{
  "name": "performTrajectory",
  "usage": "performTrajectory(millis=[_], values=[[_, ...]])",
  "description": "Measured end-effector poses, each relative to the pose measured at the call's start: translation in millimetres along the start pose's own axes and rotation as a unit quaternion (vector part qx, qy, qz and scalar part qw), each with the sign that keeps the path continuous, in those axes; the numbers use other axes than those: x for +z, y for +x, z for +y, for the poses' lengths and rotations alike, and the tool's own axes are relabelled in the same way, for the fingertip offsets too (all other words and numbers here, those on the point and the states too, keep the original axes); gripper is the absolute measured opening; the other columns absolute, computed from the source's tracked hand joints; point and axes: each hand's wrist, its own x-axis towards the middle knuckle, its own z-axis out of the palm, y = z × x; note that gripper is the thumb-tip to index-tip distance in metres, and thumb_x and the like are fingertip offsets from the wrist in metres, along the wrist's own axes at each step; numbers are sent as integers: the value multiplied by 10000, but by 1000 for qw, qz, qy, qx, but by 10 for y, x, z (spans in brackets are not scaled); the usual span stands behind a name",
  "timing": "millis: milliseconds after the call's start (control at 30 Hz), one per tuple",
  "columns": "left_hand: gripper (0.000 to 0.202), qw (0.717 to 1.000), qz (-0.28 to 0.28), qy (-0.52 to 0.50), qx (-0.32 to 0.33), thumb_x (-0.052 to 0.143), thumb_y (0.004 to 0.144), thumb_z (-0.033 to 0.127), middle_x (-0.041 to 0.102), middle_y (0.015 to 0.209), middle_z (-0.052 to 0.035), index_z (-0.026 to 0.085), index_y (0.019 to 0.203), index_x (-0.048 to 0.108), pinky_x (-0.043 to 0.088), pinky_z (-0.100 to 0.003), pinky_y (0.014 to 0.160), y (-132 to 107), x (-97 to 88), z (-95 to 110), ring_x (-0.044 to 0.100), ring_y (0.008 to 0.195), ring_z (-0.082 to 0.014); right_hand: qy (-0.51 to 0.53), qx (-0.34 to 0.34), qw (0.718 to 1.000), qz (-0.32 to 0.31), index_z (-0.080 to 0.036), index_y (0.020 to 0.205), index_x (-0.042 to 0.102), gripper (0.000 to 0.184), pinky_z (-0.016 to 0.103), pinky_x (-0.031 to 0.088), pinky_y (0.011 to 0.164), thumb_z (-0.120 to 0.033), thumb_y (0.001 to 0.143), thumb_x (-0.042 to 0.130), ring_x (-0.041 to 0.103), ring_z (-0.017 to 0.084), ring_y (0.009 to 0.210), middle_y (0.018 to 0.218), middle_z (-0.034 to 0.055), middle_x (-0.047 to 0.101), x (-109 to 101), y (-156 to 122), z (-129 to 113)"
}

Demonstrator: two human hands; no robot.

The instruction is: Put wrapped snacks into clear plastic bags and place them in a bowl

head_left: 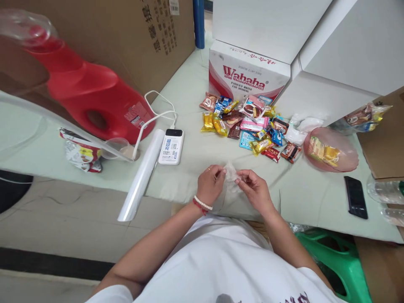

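Note:
My left hand and my right hand are close together over the near edge of the pale green table. Both pinch a thin clear plastic bag that hangs between them, fingers closed on its top. A bead bracelet and a red string circle my left wrist. Beyond the hands lies a pile of wrapped snacks and candies in yellow, blue, pink and brown wrappers.
A pink plate with a wrapped snack sits right of the pile, a black phone near it. A white power bank with cable, a roll of clear film, a red jug and a Wahaha carton stand around. A green stool is below right.

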Motion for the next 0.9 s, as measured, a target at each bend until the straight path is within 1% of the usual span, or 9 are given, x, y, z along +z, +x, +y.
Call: performTrajectory(millis=[67, 200, 333, 400, 500, 600, 667, 767, 900], values=[[203, 996, 30, -61, -59, 607, 887, 378, 532, 612, 37, 213, 768, 600, 384, -268, 617, 70, 41, -29, 482, 596, -138, 20, 9, 1000, 18, -251, 983, 725, 252, 276, 416, 638, -428, 812, 781, 533, 151, 678, 784, -13, 651, -37, -23, -6], [311, 949, 83, -241, -185, 637, 867, 463, 405, 532, 69, 227, 707, 512, 276, -245, 482, 130, 111, -100, 351, 487, -109, 84, 48, 994, 48, -242, 899, 718, 260, 280, 442, 640, -456, 784, 810, 535, 143, 644, 731, -23, 628, -58, -110, 99], [479, 928, 88, -281, -229, 569, 897, 648, 356, 521, 64, 235, 676, 470, 236, -254, 441, 117, 121, -110, 293, 460, -102, 144, 146, 979, 22, -230, 849, 682, 338, 268, 420, 560, -535, 770, 807, 499, 132, 583, 694, -25, 608, -35, -249, 287], [564, 920, 88, -284, -253, 540, 885, 730, 338, 509, 57, 239, 632, 430, 221, -263, 434, 103, 101, -105, 278, 456, -100, 106, 155, 982, -1, -231, 867, 679, 370, 282, 442, 566, -584, 799, 767, 528, 152, 619, 738, 0, 635, -77, -285, 312], [636, 944, 67, -228, -230, 530, 869, 778, 375, 507, 35, 232, 569, 404, 242, -273, 465, 56, 70, -85, 317, 491, -108, -54, 28, 998, 13, -264, 1067, 715, 435, 384, 538, 796, -569, 771, 807, 625, 251, 960, 1060, 75, 696, -176, -238, 205], [679, 975, 37, -151, -161, 498, 877, 797, 407, 506, 16, 222, 522, 428, 272, -281, 516, -26, 62, -38, 372, 537, -127, -174, -110, 978, -14, -310, 1252, 688, 672, 522, 439, 1090, -510, 652, 913, 526, 334, 1272, 1341, 103, 629, -169, -94, 35], [692, 983, 30, -130, -128, 460, 892, 803, 469, 532, -5, 208, 544, 532, 311, -283, 550, -75, 58, -8, 438, 577, -147, -177, -139, 973, -45, -303, 1218, 710, 596, 545, 397, 1137, -488, 682, 895, 518, 340, 1293, 1342, 104, 637, -77, 22, -23], [705, 983, 13, -138, -120, 457, 891, 809, 501, 551, -12, 181, 686, 703, 337, -284, 557, -113, 21, 3, 466, 573, -155, -77, -76, 994, -6, -272, 1030, 742, 304, 460, 520, 959, -507, 838, 741, 625, 279, 1076, 1116, 84, 713, 78, 194, 7], [736, 957, -54, -227, -172, 478, 866, 832, 307, 475, 57, 161, 834, 778, 222, -278, 467, -116, -72, -25, 279, 437, -110, 120, 101, 987, 17, -231, 836, 682, 403, 293, 481, 555, -586, 703, 820, 556, 158, 623, 728, -5, 654, 109, 353, 77]])
